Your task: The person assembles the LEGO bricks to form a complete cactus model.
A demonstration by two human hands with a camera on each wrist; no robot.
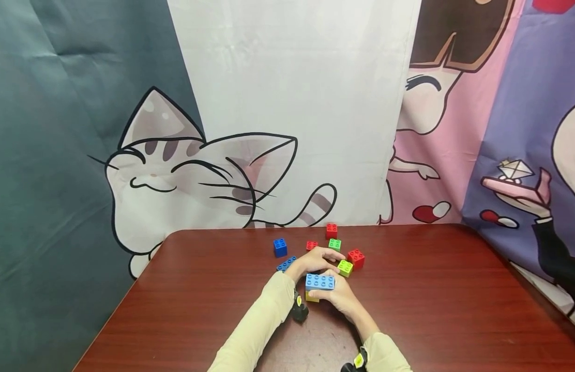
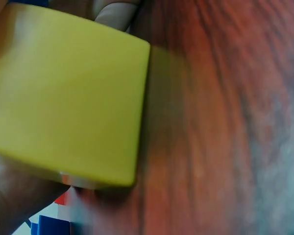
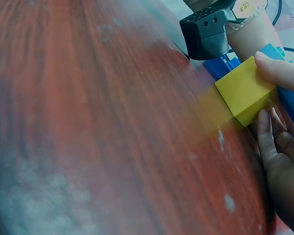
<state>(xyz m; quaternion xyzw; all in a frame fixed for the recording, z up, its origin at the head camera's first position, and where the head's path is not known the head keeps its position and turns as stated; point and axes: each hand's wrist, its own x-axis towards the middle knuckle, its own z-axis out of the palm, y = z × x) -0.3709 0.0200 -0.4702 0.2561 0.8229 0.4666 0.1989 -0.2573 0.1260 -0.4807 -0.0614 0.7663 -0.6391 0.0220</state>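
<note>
In the head view my right hand (image 1: pixel 341 297) grips a light blue toy building brick (image 1: pixel 320 281) stacked on a yellow brick (image 1: pixel 312 296). Its thumb crosses the near side. In the right wrist view that thumb lies along the yellow brick (image 3: pixel 245 90), with fingers on its other side. My left hand (image 1: pixel 315 260) reaches over beyond the stack, thumb and fingers spread beside a lime green brick (image 1: pixel 345 267). Whether its fingertips touch that brick is unclear. The yellow brick (image 2: pixel 68 98) fills much of the left wrist view and blocks most of the hand.
Around the hands on the brown table (image 1: pixel 199 310) lie a blue brick (image 1: pixel 280 247), a longer blue brick (image 1: pixel 286 263), red bricks (image 1: pixel 331 231) (image 1: pixel 312 245) (image 1: pixel 356 259) and a green brick (image 1: pixel 334 244). A printed cloth (image 1: pixel 297 77) hangs behind the far edge.
</note>
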